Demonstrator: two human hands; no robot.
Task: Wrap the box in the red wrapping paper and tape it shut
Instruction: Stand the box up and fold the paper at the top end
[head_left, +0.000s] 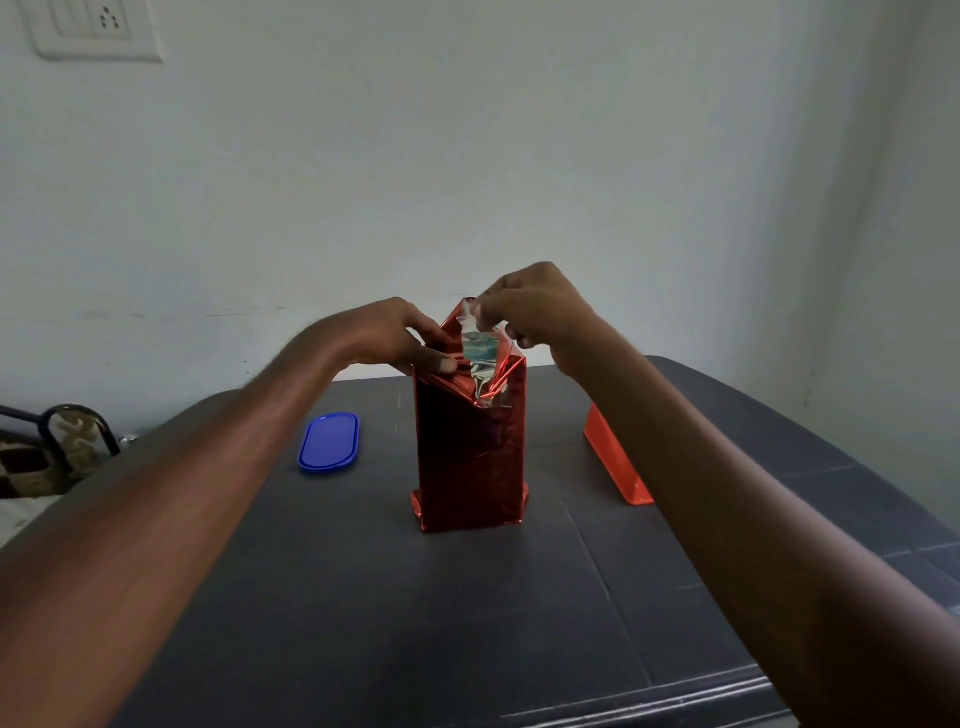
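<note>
Currently box (470, 447) stands upright at tabletop (363, 597) centre, sides covered in red wrapping paper (498, 371), top end not closed; silver inner face and a teal patch show in the gap. Left hand (400, 338) pinches the paper flap at the top's 9 o'clock edge. Right hand (540, 306) pinches the raised flap at 12 o'clock. Blue lid (329, 441) lies flat at 9 o'clock of the box, apart. Orange object (615, 460) at 3 o'clock, partly behind the right forearm.
</note>
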